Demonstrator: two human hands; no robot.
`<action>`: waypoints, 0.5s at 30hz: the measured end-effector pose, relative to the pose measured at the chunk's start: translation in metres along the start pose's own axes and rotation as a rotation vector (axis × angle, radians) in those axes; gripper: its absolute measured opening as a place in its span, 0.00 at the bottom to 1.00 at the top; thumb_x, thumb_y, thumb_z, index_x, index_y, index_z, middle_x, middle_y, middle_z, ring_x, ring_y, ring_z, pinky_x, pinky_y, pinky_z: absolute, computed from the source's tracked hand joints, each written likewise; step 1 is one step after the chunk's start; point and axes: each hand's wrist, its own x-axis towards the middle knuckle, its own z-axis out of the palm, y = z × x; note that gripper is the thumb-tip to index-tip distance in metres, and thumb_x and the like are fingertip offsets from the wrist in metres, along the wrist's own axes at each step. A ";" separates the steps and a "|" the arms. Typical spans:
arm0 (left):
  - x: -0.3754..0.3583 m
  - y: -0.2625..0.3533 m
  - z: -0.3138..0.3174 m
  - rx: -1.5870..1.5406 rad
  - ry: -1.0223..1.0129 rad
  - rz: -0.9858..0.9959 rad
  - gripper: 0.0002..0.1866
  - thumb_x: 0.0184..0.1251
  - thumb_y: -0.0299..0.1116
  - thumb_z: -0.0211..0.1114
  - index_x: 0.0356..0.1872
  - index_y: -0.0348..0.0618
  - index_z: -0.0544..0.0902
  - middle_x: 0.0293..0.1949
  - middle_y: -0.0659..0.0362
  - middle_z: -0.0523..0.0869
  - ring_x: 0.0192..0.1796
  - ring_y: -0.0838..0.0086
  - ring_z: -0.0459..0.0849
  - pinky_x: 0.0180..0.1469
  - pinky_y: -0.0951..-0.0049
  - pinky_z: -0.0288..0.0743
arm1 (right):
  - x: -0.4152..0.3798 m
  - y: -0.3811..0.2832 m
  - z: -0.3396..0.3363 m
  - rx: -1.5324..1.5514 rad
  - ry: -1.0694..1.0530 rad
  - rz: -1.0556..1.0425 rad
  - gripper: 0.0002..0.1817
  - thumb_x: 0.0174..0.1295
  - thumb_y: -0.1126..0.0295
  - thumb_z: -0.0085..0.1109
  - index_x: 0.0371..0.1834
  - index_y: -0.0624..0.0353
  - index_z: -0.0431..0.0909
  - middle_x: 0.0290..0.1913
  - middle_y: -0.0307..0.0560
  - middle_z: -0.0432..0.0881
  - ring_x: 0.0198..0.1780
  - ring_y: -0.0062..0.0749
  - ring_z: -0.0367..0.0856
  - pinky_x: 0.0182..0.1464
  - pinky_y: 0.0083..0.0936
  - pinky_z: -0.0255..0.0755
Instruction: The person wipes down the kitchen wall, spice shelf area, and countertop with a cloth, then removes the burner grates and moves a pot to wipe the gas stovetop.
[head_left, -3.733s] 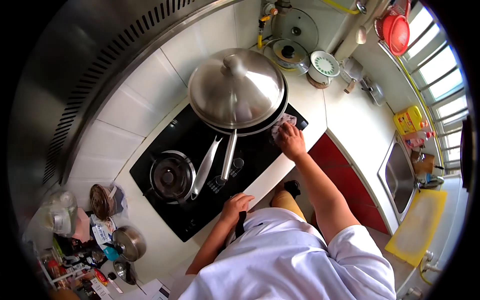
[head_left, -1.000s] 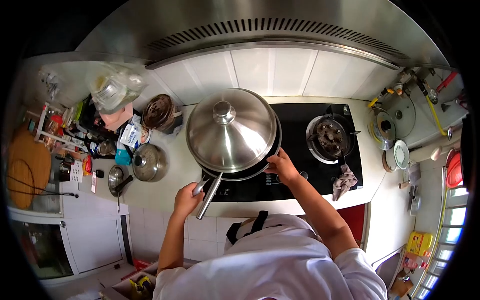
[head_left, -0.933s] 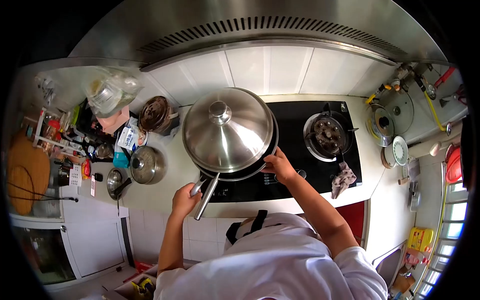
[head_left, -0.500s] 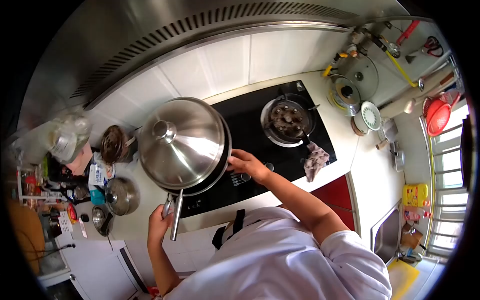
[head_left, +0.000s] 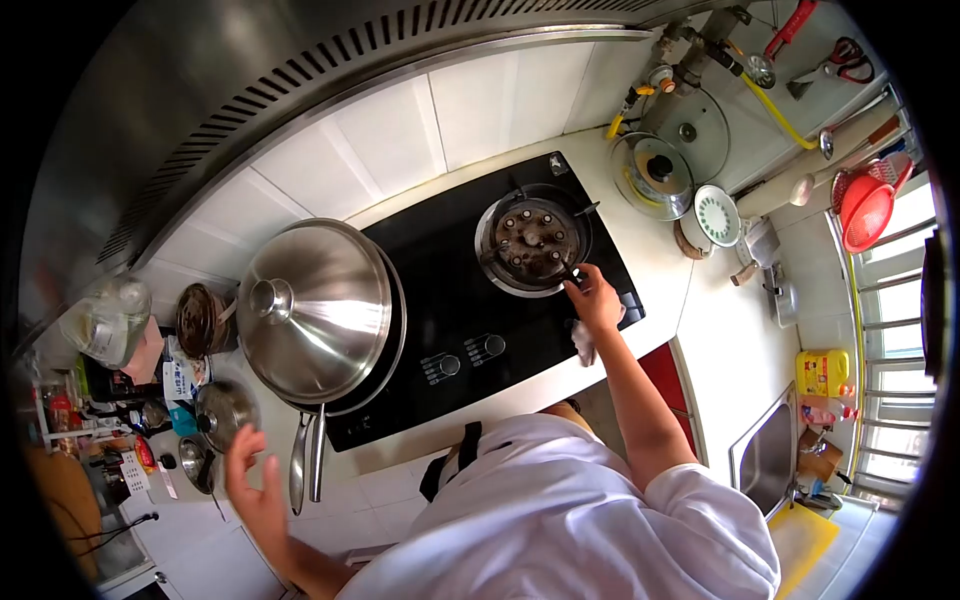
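Observation:
A wok with a domed steel lid (head_left: 320,310) sits at the left of the black cooktop (head_left: 430,300), its long handle pointing toward me. My left hand (head_left: 257,485) is off the handle, fingers spread, in front of the counter and near a small glass-lidded pot (head_left: 225,412). At the right burner (head_left: 535,240), my right hand (head_left: 594,300) has its fingers together at the burner's front right edge, by a dark prong of the pan support. Whether it grips the prong is too small to tell. A greyish cloth (head_left: 583,342) lies just below that hand.
Behind the cooktop's right end stand a glass-lidded pot (head_left: 652,175) and a green-white strainer (head_left: 717,215). A red colander (head_left: 867,212) hangs by the window. The sink (head_left: 768,455) is at right. Bottles and packets crowd the far left, under the range hood (head_left: 250,110).
My left hand has let go of the wok handle and moved left, opening. My right hand has left the wok's rim for the right burner. The view has shifted.

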 end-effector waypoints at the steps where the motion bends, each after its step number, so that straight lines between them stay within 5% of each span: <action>1: -0.001 0.014 0.018 -0.164 -0.060 0.093 0.22 0.60 0.25 0.66 0.58 0.38 0.78 0.48 0.53 0.85 0.50 0.69 0.82 0.55 0.66 0.74 | 0.002 0.000 0.000 -0.026 -0.041 0.000 0.23 0.57 0.56 0.69 0.54 0.49 0.79 0.37 0.45 0.85 0.39 0.39 0.85 0.41 0.34 0.78; 7: 0.016 0.086 0.207 -0.627 -0.639 0.184 0.18 0.65 0.21 0.65 0.57 0.40 0.80 0.42 0.57 0.86 0.43 0.78 0.85 0.45 0.78 0.78 | 0.013 0.006 0.006 -0.122 -0.044 -0.228 0.13 0.60 0.65 0.61 0.48 0.51 0.82 0.39 0.50 0.85 0.41 0.51 0.84 0.43 0.44 0.78; 8: 0.020 0.078 0.255 -0.815 -0.649 0.099 0.21 0.66 0.22 0.64 0.60 0.41 0.77 0.46 0.56 0.84 0.44 0.78 0.84 0.45 0.78 0.78 | 0.014 0.004 0.005 -0.120 -0.043 -0.229 0.13 0.60 0.65 0.61 0.48 0.51 0.82 0.39 0.50 0.85 0.41 0.51 0.84 0.43 0.44 0.78; 11: 0.058 0.058 0.355 -0.511 -0.484 0.129 0.29 0.65 0.24 0.65 0.67 0.42 0.70 0.58 0.49 0.77 0.44 0.73 0.85 0.50 0.74 0.78 | 0.017 0.003 0.001 -0.117 -0.064 -0.207 0.14 0.59 0.65 0.62 0.48 0.55 0.83 0.40 0.51 0.85 0.42 0.51 0.84 0.44 0.42 0.77; 15: 0.101 0.061 0.406 -0.493 -0.448 -0.147 0.32 0.64 0.25 0.64 0.70 0.42 0.67 0.62 0.48 0.76 0.48 0.70 0.82 0.51 0.70 0.77 | 0.023 0.004 -0.004 -0.108 -0.081 -0.221 0.14 0.58 0.66 0.62 0.47 0.54 0.83 0.39 0.51 0.85 0.42 0.51 0.83 0.43 0.42 0.77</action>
